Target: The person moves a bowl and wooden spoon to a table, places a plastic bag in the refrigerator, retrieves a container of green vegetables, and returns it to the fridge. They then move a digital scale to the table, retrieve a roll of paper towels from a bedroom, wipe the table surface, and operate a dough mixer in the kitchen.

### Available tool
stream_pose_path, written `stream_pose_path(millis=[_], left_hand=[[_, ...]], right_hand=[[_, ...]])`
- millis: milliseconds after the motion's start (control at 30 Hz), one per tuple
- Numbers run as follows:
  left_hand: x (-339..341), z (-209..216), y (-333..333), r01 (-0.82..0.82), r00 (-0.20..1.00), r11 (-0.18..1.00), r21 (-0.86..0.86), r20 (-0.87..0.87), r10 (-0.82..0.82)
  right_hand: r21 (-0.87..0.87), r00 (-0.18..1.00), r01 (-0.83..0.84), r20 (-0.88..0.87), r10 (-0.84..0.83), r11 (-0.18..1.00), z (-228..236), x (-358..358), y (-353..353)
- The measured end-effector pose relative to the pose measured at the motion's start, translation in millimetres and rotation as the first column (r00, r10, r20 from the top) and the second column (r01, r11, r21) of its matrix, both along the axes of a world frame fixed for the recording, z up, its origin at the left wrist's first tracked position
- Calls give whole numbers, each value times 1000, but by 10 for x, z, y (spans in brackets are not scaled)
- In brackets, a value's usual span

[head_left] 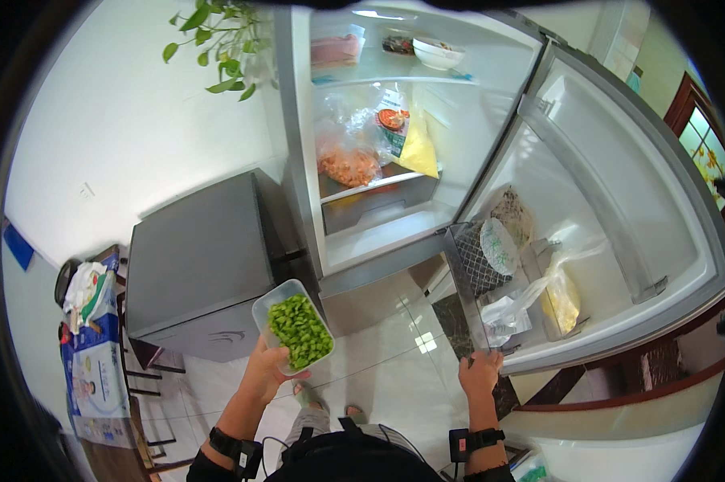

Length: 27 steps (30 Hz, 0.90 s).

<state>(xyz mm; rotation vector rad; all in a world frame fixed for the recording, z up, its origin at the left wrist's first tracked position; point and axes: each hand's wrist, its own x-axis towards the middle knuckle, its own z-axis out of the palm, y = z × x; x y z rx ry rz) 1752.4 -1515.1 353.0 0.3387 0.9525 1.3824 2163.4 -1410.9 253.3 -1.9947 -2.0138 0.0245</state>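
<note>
Two hands (271, 366), two wristbands (486, 439), two feet (356, 414), one container (261, 310) of chopped greens (300, 331), one refrigerator (378, 270), one grey boxlike unit (202, 257) and one white bowl (439, 59) are seen.

the left hand (272, 365) holds a clear tub (262, 312) of chopped greens (300, 331). the right hand (479, 373) touches the near edge of the open fridge door (659, 173), whose racks hold bags (563, 296). in the fridge (479, 112), a bag of orange pieces (349, 167) lies below a white bowl (440, 58). a grey cabinet (198, 249) stands left, near a plant (227, 68).
</note>
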Motion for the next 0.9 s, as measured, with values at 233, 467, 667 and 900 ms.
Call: stream_pose_path(millis=[233,467,667,900], left_hand=[[111,68,-720,-221,975,974,41,-8,221],[-61,92,-1642,-321,945,942,96,-41,325],[-320,-72,-2772,-525,840,848,70,-119,529],[-621,-47,-4888,-739,662,662,128,-50,748]], right_hand=[[-130,978,-192,53,201,973,132,-616,-97],[-36,823,-568,-30,568,822,286,-1484,-260],[-76,701,-637,356,618,767,497,-2080,-403],[-220,628,-681,316,711,699,591,-3100,-1573]])
